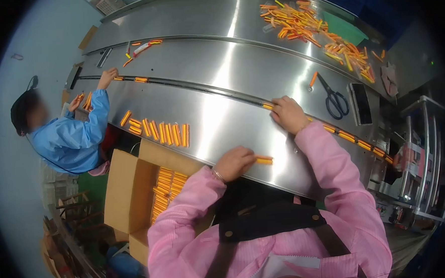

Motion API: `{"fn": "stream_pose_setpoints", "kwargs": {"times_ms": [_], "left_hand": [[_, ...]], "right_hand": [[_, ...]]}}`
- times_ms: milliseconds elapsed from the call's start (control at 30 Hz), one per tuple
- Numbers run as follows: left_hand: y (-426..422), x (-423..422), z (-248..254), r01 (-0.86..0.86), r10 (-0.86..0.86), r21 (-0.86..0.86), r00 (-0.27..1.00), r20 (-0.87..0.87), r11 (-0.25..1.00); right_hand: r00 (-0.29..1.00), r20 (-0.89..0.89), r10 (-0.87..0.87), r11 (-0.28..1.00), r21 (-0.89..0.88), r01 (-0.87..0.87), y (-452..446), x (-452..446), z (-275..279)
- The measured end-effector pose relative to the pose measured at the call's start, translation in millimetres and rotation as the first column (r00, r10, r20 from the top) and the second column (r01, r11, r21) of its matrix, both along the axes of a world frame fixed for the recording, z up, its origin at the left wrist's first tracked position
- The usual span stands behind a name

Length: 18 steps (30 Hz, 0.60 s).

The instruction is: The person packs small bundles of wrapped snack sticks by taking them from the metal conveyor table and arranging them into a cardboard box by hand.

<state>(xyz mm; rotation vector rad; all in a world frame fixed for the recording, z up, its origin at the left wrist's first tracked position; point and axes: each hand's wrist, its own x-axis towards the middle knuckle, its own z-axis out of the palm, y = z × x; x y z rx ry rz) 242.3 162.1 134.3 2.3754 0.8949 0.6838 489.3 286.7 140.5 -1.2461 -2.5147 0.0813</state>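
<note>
My left hand is closed around one end of a short orange-and-yellow stick pack, whose other end points right, close to the table's front edge. Farther out, my right hand reaches over the narrow dark conveyor track. Its curled fingers grip another orange-and-yellow stick pack lying in the track; only the left tip shows past the fingers. More orange-and-yellow packs sit in a line in the track to the right of that hand.
Several stick packs lie in a row at left, above an open cardboard box filled with packs. A loose pile covers the far right. Black scissors and a phone lie at right. A co-worker in blue reaches to the track.
</note>
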Motion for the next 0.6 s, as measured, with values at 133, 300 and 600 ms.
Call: {"fn": "stream_pose_setpoints", "kwargs": {"times_ms": [133,300,600], "left_hand": [[60,-16,-3,-0.214,0.23,0.181,0.97,-0.074,0.96],[133,-11,-2,-0.265,0.32,0.268,0.929,-0.184,0.926],[75,-101,1,-0.639,0.777,0.475,0.604,-0.178,0.605]], "right_hand": [[0.992,-0.121,-0.04,0.999,0.001,0.04,-37,2,22],[0.973,-0.231,0.003,1.0,0.001,-0.002,-59,-18,40],[0.803,-0.415,0.429,0.894,0.066,-0.443,-58,-118,43]]}}
